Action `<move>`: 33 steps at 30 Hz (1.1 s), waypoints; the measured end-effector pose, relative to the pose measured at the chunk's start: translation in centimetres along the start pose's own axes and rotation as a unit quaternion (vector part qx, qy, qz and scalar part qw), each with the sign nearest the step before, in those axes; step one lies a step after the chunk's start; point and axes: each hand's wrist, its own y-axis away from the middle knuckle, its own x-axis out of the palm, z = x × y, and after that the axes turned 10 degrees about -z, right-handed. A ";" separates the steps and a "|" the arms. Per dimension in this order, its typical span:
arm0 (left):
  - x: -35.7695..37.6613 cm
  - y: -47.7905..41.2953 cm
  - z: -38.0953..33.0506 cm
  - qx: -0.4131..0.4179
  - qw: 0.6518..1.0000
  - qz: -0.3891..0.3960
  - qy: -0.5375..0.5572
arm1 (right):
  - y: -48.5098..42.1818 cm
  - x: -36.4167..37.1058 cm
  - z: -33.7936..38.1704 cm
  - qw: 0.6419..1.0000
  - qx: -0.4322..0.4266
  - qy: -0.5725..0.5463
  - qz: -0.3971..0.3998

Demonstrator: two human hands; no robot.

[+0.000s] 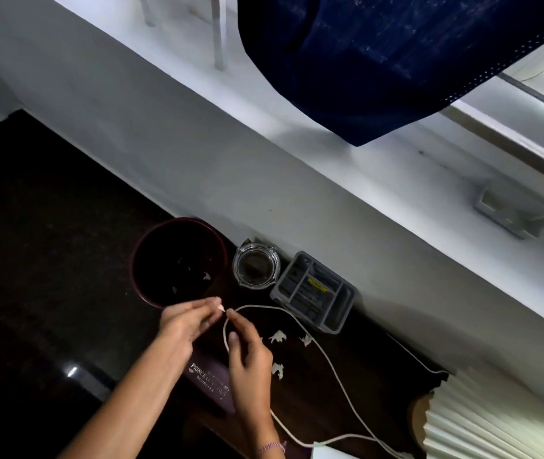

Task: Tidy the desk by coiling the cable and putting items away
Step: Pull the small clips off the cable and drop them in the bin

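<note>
Low on the dark desk, the left hand pinches the white cable at its plug end, and the right hand pinches it just beside, the rest looping rightward past paper scraps. Beyond stand a dark wastebasket, glass ashtray and grey organiser tray.

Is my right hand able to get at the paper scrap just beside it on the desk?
Probably yes: the scrap lies close beside the right hand, nothing between them. But that hand pinches the cable, so it would have to let go first.
</note>
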 end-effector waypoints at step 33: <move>-2.5 -2.7 1.4 0.041 0.993 -0.066 -0.090 | 1.1 -4.4 -10.4 0.904 0.026 0.422 -0.061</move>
